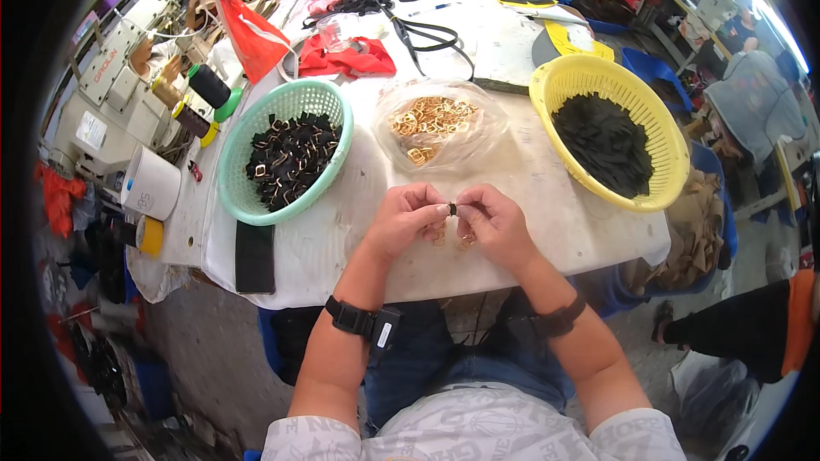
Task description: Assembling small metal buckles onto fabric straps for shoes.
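Note:
My left hand (403, 218) and my right hand (498, 224) meet over the near part of the table, fingertips pinched. Between them is a small black strap piece (453, 209), gripped from both sides; whether a buckle is on it I cannot tell. Just below the fingers lie a few loose gold buckles (466, 242). Beyond the hands an open clear plastic bag (489, 132) holds many gold buckles (436, 116). A green basket (232, 196) to the left contains black strap pieces with gold buckles (292, 158). In the yellow basket (664, 192) at right are plain black strap pieces (602, 145).
A black phone (254, 258) lies at the table's front left edge. Sewing machines (115, 77) and thread spools (205, 85) stand at left. Red cloth (346, 58) and black straps (427, 37) lie farther back. Blue bins (713, 239) stand at right, near another person's leg (735, 324).

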Demonstrator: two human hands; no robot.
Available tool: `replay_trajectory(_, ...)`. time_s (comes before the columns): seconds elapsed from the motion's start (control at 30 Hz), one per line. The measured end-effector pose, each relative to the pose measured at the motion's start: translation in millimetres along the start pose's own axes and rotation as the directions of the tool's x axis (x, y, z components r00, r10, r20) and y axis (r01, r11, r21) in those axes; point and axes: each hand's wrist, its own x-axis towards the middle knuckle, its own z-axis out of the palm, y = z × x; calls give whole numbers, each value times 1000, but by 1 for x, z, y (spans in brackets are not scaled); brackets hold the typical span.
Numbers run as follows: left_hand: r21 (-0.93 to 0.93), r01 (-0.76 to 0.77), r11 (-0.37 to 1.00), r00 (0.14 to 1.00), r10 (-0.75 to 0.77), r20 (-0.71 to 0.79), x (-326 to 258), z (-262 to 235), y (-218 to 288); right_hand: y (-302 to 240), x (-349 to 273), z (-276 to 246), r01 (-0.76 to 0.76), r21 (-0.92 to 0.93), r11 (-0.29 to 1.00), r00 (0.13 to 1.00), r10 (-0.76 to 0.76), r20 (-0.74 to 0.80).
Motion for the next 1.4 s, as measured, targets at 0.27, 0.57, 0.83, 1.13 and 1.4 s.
replay_trajectory(0.27, -139, 37, 990, 999, -32, 41, 1, -1, 1, 1, 0, -1, -24, 41, 999, 999, 22, 49)
replay_trajectory(0.57, -92, 11, 996, 1000, -9, 23, 1, -4, 1, -4, -1, -2, -34, -41, 999, 992, 38, 123)
replay_trajectory(0.83, -24, 43, 999, 999, -42, 14, 3, -2, 5, -2, -2, -3, 19, -116, 993, 992, -4, 130)
replay_trajectory(1.13, 64, 122, 990, 991, -125, 45, 9, -2, 12, 0, -3, -6, 81, -149, 986, 984, -55, 169)
replay_trajectory(1.4, -30, 175, 984, 980, -171, 102, 11, -8, 10, -9, -2, -1, -24, -54, 998, 989, 32, 145)
